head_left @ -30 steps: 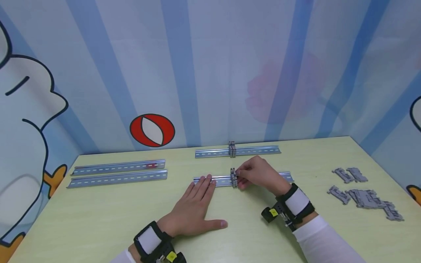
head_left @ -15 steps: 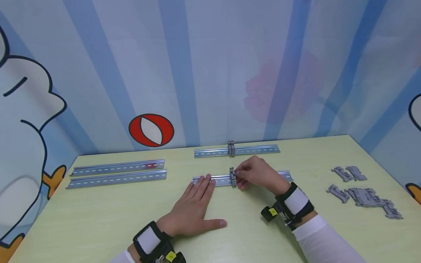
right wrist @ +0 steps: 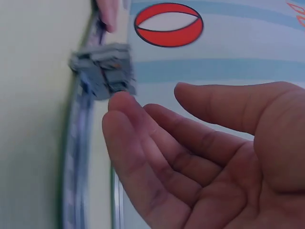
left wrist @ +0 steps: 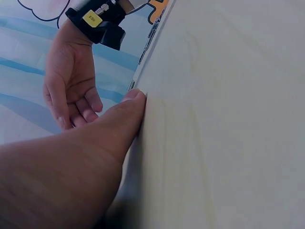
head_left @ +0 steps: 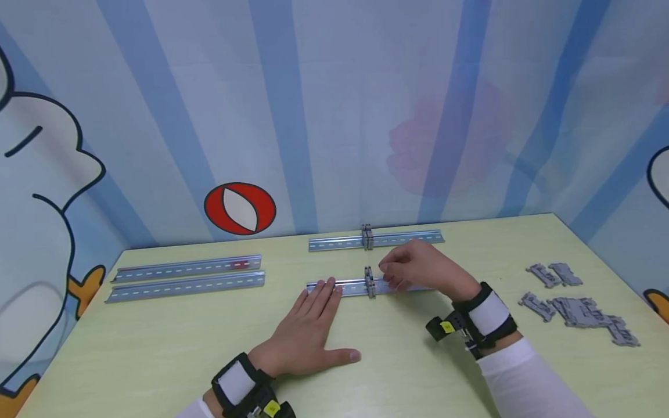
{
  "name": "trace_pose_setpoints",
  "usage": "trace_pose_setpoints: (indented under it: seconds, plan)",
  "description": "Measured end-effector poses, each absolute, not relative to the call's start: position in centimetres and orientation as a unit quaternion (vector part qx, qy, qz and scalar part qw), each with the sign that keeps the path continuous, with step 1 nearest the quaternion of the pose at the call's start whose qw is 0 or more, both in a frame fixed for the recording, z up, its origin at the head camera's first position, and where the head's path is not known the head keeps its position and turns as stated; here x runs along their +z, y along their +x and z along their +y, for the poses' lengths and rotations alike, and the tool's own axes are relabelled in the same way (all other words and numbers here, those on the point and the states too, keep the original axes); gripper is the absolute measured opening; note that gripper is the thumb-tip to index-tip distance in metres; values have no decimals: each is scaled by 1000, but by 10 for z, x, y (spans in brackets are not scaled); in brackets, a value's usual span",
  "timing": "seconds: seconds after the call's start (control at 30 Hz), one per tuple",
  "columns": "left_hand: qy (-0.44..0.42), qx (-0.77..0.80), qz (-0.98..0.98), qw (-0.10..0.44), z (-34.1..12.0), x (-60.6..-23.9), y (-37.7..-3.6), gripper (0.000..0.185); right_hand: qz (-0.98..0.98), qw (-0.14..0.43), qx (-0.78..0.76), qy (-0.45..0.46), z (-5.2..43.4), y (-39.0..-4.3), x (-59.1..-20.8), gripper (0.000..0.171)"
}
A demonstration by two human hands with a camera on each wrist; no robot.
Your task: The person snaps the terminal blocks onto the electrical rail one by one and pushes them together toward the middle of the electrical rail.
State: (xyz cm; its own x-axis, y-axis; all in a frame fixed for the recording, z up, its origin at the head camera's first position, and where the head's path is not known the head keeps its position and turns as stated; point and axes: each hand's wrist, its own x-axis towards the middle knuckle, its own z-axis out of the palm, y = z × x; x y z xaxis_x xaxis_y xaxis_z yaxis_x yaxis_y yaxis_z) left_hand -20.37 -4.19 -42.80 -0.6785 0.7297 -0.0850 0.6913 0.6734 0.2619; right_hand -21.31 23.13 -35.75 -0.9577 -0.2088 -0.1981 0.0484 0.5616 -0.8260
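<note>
So the thing in play here is a small grey plastic terminal block (head_left: pixel 370 281) clipped across the near metal rail (head_left: pixel 352 286); it's a thin, flat, notched piece with a stepped top, standing upright on the rail roughly at the rail's middle; in the right wrist view it reads as two or three slim slices stacked side by side, matte grey, with little ribs and slots.

The rail itself is a long strip of shiny silver metal with raised edges and a row of slots down the centre; it lies left-to-right on a pale yellow-green table (head_left: pixel 157 348) that looks smooth with a faint grain.

Right hand (head_left: pixel 418 268) hangs just to the right of the block, fingers loosely curled and spread a bit, gripping nothing; fingertips (right wrist: pixel 119 107) are right by the block, though I can't tell if they're touching it.

Left hand (head_left: pixel 308 328) lies flat, palm down, on the table, fingers straight and together, tips resting on the left end of the rail; thumb out to the side.

Both wrists wear black straps with white bands.
</note>
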Motion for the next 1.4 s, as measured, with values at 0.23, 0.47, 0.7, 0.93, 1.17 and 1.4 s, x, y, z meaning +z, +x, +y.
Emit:
trace_pose_setpoints:
  seconds: [0.23, 0.47, 0.7, 0.93, 1.17, 1.4]
  plan:
    - [396, 109, 907, 90, -41, -430, -204, 114, 883, 100, -458, -36, 266, -203, -334, 30]
    - [394, 100, 909, 94, -41, -428, -204, 114, 954, 11, -297, 29, 311, -189, -316, 37]
    - [391, 102, 911, 89, -43, -430, -206, 114, 979, -38, -166, 114, 364, -171, -321, 35]
    - [389, 111, 910, 96, -44, -427, -205, 113, 975, -21, -152, 161, 400, -165, -339, 41]
    - [388, 107, 911, 94, -42, -428, -203, 113, 962, 29, -175, 209, 421, -162, -354, 19]
    - [389, 110, 910, 92, -40, -429, -203, 113, 952, 41, -194, 233, 426, -159, -362, 36]
